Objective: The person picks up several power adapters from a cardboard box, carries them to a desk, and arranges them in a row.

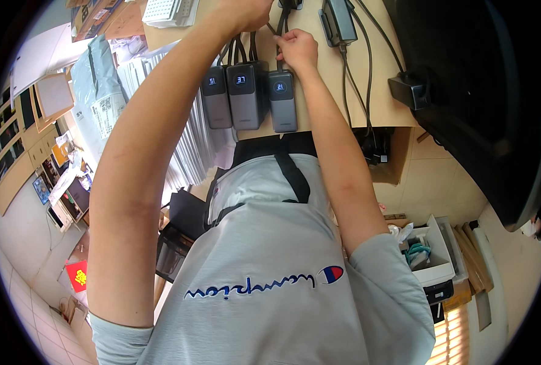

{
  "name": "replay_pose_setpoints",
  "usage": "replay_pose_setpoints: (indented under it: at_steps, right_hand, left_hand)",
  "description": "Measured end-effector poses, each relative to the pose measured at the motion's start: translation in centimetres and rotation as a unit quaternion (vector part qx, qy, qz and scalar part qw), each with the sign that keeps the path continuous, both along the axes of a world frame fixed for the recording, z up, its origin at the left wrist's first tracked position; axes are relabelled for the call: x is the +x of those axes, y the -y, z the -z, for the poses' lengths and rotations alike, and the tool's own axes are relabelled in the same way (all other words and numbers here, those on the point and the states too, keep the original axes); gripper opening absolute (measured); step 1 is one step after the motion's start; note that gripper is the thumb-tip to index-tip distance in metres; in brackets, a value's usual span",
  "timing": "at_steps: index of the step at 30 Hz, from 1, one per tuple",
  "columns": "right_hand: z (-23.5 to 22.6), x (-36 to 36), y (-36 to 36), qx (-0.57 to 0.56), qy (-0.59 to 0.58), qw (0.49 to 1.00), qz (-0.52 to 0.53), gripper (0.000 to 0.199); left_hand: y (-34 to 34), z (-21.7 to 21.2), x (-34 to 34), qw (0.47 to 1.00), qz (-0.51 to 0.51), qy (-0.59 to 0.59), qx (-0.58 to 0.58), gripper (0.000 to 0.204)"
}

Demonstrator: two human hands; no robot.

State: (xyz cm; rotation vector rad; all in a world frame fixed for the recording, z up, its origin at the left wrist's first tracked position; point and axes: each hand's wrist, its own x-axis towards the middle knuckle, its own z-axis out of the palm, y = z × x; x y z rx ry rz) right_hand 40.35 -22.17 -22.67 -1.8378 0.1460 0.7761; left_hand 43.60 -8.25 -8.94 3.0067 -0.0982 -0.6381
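Three grey power banks with lit displays are lined up along the near edge of the wooden desk: a slim left one (216,100), a thicker middle one (243,100) and a slim right one (282,103). Black cables (240,50) run up from their far ends. My right hand (299,51) is closed in a pinch on the black cable (279,62) of the right power bank. At the top edge, my left hand (249,13) reaches near a black plug block (291,3); its fingers are partly cut off, so their grip is unclear.
A dark grey charger (338,24) with hanging cables lies right of my hands. A large black monitor (471,91) fills the right side. Stacked white papers (188,146) and a grey plastic parcel (97,91) stand at the left. A white bin (432,252) sits lower right.
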Motion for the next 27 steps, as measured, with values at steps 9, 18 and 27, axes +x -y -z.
replay_pose_setpoints:
  at_steps: [9,18,27]
  right_hand:
    - [-0.3,-9.0,6.9,0.124,0.099,0.987,0.029,0.065]
    - [-2.8,-13.1,4.1,0.073,0.123,0.990,0.013,0.063]
    - [-3.3,-11.0,9.4,0.127,0.116,0.973,-0.151,0.073]
  left_hand:
    - [-1.0,0.7,-0.7,0.999,-0.005,0.030,-0.018,0.077]
    - [0.5,0.7,0.0,0.999,-0.005,-0.018,0.035,0.083]
    - [0.3,-0.1,-0.4,0.999,-0.022,-0.024,0.017,0.083]
